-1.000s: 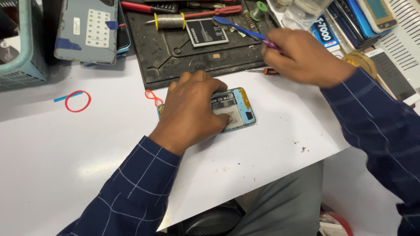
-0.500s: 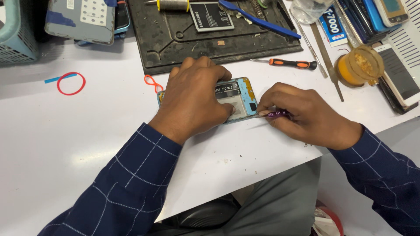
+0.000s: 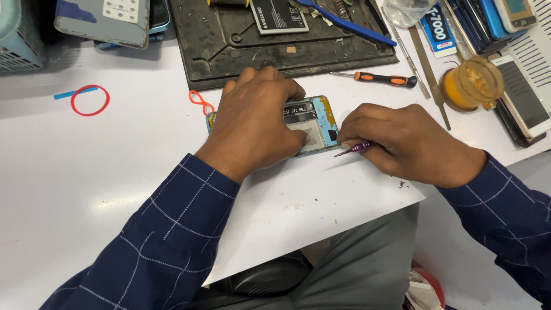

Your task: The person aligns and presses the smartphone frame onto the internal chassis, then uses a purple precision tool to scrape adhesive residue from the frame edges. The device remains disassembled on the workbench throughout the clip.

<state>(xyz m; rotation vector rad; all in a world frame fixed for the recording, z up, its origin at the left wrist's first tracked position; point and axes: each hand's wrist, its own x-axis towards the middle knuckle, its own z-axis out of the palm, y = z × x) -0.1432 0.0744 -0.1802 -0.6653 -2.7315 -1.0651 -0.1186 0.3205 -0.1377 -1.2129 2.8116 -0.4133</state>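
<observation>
Head view: left hand (image 3: 261, 123) lies flat, palm down, over an opened phone (image 3: 313, 123) at frame centre on the white table (image 3: 115, 189), fingers spread and pressing it, thumb on its inner plate; it pins the phone rather than wrapping it. Right hand (image 3: 407, 140) sits just right of the phone, fingers closed around a small purple screwdriver (image 3: 357, 148), tip pointing left at the phone's lower right edge. The hands are apart, with the phone's blue exposed end between them. Both sleeves dark blue check. Above the phone, a black mat (image 3: 229, 46) at top centre carries a battery (image 3: 278, 14) and a blue tool (image 3: 344, 23). Orange-handled screwdriver (image 3: 384, 78) lies on the table right of the mat, near the right hand. Amber jar (image 3: 472, 83) at upper right, beside a white phone (image 3: 522, 100). Red ring (image 3: 90, 100) at left, well apart from the hands; an orange rubber band (image 3: 199, 101) lies just left of the left hand. Grey device (image 3: 103, 20) at upper left.
</observation>
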